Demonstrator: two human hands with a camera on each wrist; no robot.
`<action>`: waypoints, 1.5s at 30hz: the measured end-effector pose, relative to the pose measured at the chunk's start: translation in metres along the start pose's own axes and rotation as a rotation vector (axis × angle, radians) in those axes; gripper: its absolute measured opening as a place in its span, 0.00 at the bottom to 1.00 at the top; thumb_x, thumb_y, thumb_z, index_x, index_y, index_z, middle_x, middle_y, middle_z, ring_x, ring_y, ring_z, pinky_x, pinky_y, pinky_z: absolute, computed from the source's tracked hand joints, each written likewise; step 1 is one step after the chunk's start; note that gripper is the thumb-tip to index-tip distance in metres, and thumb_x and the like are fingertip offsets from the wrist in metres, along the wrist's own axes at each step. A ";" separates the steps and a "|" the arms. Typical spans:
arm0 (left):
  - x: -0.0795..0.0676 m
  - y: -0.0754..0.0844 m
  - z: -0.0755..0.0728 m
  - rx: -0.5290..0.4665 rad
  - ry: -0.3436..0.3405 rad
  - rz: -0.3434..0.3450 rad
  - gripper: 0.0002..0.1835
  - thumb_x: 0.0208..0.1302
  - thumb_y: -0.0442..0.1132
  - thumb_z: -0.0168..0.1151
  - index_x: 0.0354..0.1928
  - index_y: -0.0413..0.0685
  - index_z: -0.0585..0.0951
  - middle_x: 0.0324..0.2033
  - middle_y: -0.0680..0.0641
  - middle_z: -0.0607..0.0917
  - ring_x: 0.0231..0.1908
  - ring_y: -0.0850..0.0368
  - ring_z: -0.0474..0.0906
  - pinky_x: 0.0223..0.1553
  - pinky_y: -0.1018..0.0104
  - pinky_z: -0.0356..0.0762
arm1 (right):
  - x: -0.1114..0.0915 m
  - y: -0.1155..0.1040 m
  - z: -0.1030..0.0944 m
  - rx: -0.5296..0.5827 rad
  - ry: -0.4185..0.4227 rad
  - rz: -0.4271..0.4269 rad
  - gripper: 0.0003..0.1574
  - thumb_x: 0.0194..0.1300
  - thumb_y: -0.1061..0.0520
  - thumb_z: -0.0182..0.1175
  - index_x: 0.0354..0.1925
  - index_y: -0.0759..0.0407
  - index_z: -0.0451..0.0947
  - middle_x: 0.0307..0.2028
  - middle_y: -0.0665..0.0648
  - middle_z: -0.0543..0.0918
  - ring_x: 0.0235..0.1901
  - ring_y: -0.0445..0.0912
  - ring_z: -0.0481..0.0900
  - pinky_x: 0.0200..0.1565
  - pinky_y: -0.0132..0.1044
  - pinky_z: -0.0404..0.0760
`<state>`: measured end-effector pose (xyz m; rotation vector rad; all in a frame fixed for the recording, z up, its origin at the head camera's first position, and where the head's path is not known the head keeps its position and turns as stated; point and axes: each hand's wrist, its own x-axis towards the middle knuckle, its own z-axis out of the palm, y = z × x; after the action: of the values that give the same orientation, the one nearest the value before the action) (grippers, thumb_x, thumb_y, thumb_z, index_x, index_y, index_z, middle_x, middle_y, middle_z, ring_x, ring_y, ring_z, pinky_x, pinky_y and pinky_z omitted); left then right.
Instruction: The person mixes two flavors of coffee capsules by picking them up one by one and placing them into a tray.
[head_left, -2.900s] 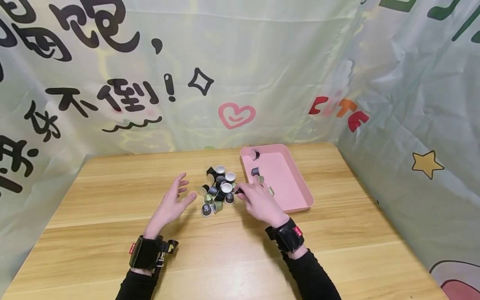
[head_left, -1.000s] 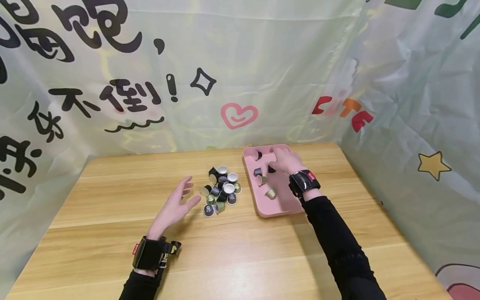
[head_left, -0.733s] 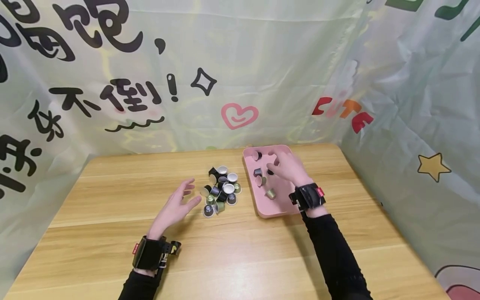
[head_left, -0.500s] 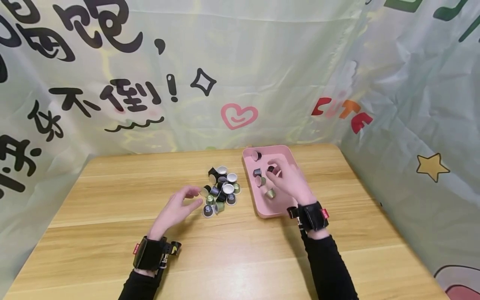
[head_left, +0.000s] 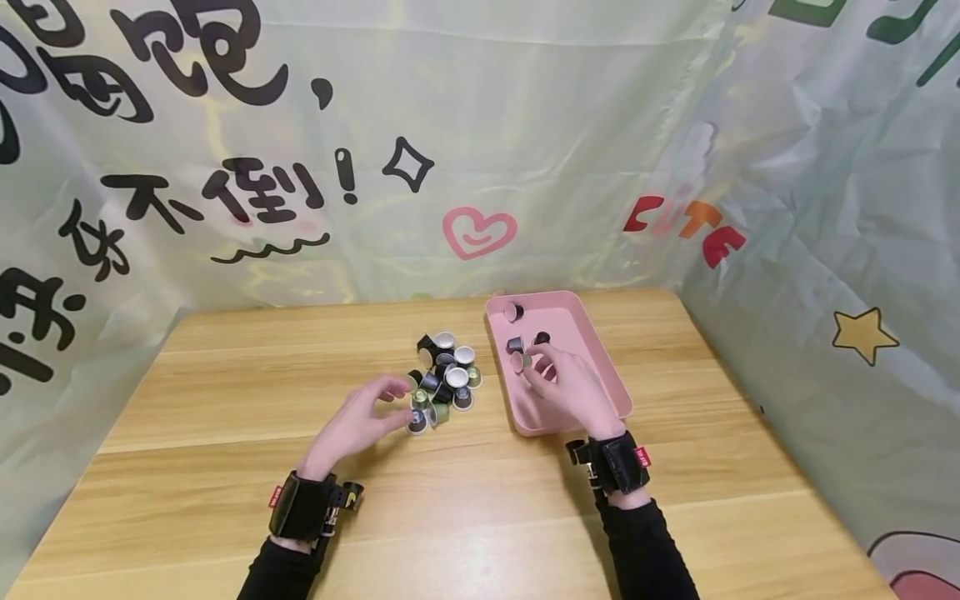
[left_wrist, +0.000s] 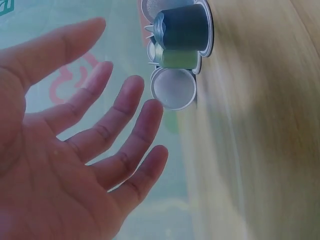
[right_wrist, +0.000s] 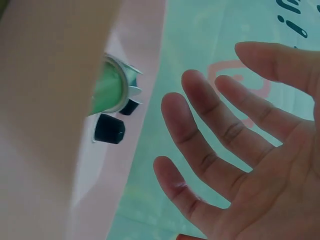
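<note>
My left hand [head_left: 358,423] is at the near left side of a heap of coffee capsules [head_left: 457,377], thumb tip right at a dark capsule [head_left: 417,422]. The left wrist view shows its fingers spread and relaxed, with a dark capsule [left_wrist: 185,27] and a green capsule [left_wrist: 179,59] beyond them. My right hand [head_left: 576,390] hovers over the pink tray [head_left: 557,317], fingers loosely bent and holding nothing in the right wrist view. A pale green capsule [head_left: 521,362] lies by its fingertips, and a black capsule [head_left: 542,337] lies just beyond. The hand hides part of the tray.
Two more capsules lie along the tray's left side: a grey-blue capsule [head_left: 514,344] and, at the far corner, a dark capsule [head_left: 513,312]. The wooden table [head_left: 262,367] meets a printed cloth [head_left: 570,150] behind and to the right.
My right hand has carried a black capsule from the heap into the tray, let it go and drawn back toward the near side. My left hand has moved right, up to the heap.
</note>
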<state>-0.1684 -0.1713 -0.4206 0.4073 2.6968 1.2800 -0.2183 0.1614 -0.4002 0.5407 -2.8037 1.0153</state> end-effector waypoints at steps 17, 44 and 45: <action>-0.002 0.004 0.006 0.127 -0.043 0.053 0.27 0.58 0.36 0.71 0.61 0.46 0.77 0.62 0.39 0.78 0.61 0.36 0.76 0.61 0.34 0.75 | -0.001 0.000 0.005 -0.003 -0.014 0.015 0.18 0.67 0.54 0.64 0.54 0.57 0.80 0.36 0.57 0.89 0.37 0.49 0.87 0.41 0.41 0.85; 0.000 0.004 0.008 0.240 -0.110 0.141 0.13 0.60 0.30 0.67 0.48 0.43 0.85 0.60 0.40 0.82 0.64 0.37 0.75 0.68 0.36 0.69 | -0.002 -0.001 0.006 0.001 -0.010 0.025 0.18 0.67 0.54 0.63 0.54 0.55 0.80 0.37 0.56 0.89 0.38 0.49 0.86 0.42 0.41 0.84; 0.000 0.003 0.009 0.243 -0.114 0.139 0.13 0.60 0.30 0.67 0.48 0.43 0.86 0.60 0.40 0.82 0.65 0.37 0.74 0.68 0.37 0.69 | -0.002 -0.001 0.006 -0.003 -0.009 0.024 0.18 0.67 0.54 0.63 0.54 0.55 0.80 0.37 0.56 0.89 0.38 0.48 0.86 0.42 0.41 0.84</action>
<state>-0.1658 -0.1629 -0.4234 0.6844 2.7748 0.9266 -0.2157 0.1577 -0.4052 0.5141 -2.8253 1.0160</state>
